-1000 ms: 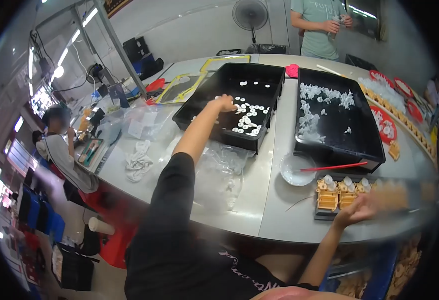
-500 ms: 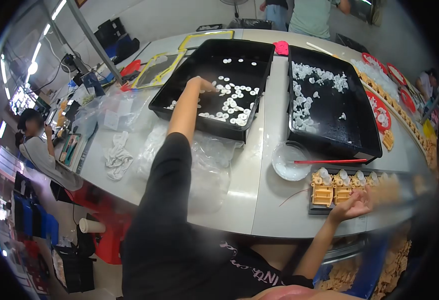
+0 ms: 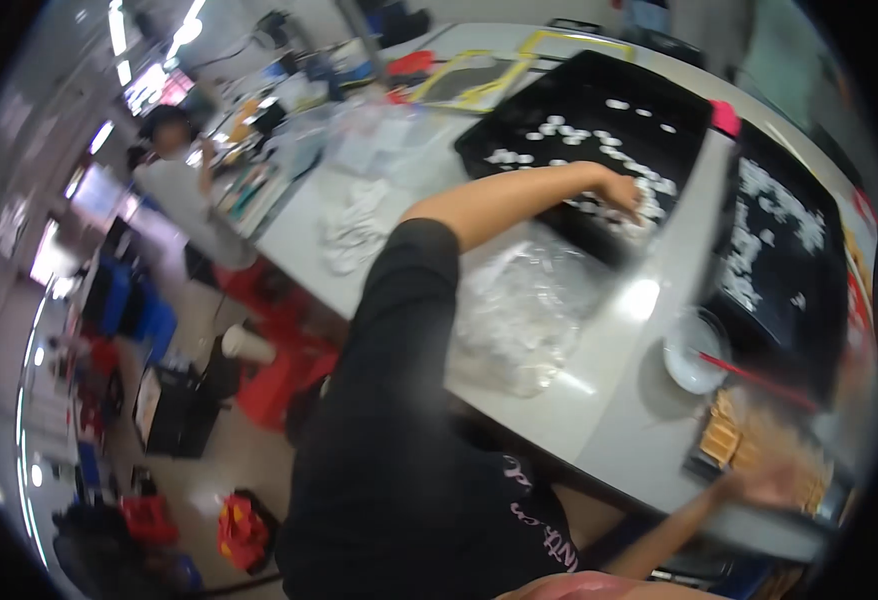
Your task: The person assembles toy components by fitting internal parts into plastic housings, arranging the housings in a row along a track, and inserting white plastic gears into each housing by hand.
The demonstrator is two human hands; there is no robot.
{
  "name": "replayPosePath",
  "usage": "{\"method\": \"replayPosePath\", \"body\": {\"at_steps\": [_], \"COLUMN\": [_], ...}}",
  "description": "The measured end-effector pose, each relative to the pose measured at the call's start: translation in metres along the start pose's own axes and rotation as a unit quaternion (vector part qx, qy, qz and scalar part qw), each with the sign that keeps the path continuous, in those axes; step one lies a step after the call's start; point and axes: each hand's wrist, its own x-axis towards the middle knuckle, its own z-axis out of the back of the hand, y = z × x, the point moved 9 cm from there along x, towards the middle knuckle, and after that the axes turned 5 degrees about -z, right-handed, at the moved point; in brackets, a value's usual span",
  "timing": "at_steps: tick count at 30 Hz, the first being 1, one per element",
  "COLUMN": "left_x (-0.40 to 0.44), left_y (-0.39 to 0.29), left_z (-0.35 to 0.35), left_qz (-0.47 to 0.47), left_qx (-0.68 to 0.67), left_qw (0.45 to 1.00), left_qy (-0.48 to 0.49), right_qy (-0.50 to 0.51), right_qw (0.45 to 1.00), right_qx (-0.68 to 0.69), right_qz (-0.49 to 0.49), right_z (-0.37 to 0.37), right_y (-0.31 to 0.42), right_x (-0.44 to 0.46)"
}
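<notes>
My left hand (image 3: 623, 196) is over the near right part of a black tray (image 3: 519, 100), its fingers bent down and pressed together among small white discs (image 3: 553, 126). What they hold, if anything, is too blurred to make out. At the lower right, my right hand (image 3: 767, 482) is smeared by motion beside a row of yellow-orange parts (image 3: 721, 432) on a dark base; its fingers cannot be made out. A clear bowl (image 3: 692, 362) of whitish contents stands behind that row, with a red stick (image 3: 754, 380) reaching across its rim.
A second black tray (image 3: 809, 300) with white pieces stands on the right, a pink item (image 3: 725, 118) between the trays. Plastic bags (image 3: 524, 315) and a white cloth (image 3: 356, 225) lie left of centre. A person (image 3: 184, 190) is at the table's far left.
The view has swung left and tilted. My left hand has moved from the middle of the tray towards its near right part. My right hand stays by the yellow-orange row, now more blurred.
</notes>
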Motion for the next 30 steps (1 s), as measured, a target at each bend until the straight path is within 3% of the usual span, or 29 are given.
{"method": "replayPosePath", "body": {"at_steps": [4,5,7,8,10,12,14,16,18,19,20,22,23,25,27,30], "left_x": [-0.024,-0.042,-0.041,-0.045,-0.069,-0.083,-0.089,-0.103,-0.119,-0.116,-0.140,-0.118,-0.120,-0.139,-0.133,-0.135], "left_y": [0.000,-0.013,0.026,0.042,0.085,0.116,0.133,0.151,0.153,0.142,0.099,0.132,0.122,0.072,0.079,0.070], "left_z": [0.003,0.021,0.022,0.024,0.024,0.020,0.014,0.007,-0.004,-0.008,0.012,-0.007,-0.013,0.012,0.009,0.010], "left_qz": [0.018,0.018,0.068,0.093,0.292,0.343,0.302,0.325,0.352,0.301,0.345,0.302,0.291,0.307,0.308,0.309], "left_qx": [-0.112,-0.068,-0.045,-0.033,-0.020,0.003,0.042,0.077,0.018,0.025,-0.022,0.004,-0.070,-0.109,-0.082,-0.147], "left_qw": [0.991,0.997,0.996,0.992,0.953,0.939,0.951,0.941,0.928,0.939,0.934,0.947,0.942,0.941,0.943,0.929], "left_qy": [0.065,0.024,-0.043,-0.076,-0.078,-0.016,0.054,0.056,0.121,0.163,0.094,0.113,0.149,0.088,0.094,0.144], "right_qy": [0.034,0.052,0.087,0.055,-0.009,0.006,0.020,0.034,0.024,0.019,0.012,-0.004,-0.010,-0.005,0.011,0.028], "right_qw": [0.999,0.999,0.996,0.998,0.998,0.998,0.998,0.998,0.999,1.000,1.000,1.000,1.000,0.999,0.999,0.999], "right_qx": [0.005,-0.002,-0.016,0.009,0.058,0.057,0.053,0.042,-0.024,-0.015,-0.007,0.011,0.021,0.033,0.039,0.025], "right_qz": [-0.004,-0.007,-0.011,-0.005,0.005,0.001,-0.002,-0.006,-0.001,-0.001,0.002,0.010,0.016,0.021,-0.001,-0.031], "right_z": [-0.002,-0.002,0.003,0.004,0.003,0.001,0.002,0.001,-0.003,-0.005,-0.005,-0.008,-0.007,-0.009,-0.007,-0.006], "right_y": [0.010,0.006,-0.012,-0.007,0.005,0.003,-0.002,-0.002,0.000,0.005,0.009,0.021,0.025,0.029,0.021,0.011], "right_x": [-0.006,-0.004,-0.002,-0.003,-0.008,-0.008,-0.006,-0.007,-0.005,-0.004,-0.002,-0.003,-0.005,-0.008,-0.009,-0.010]}}
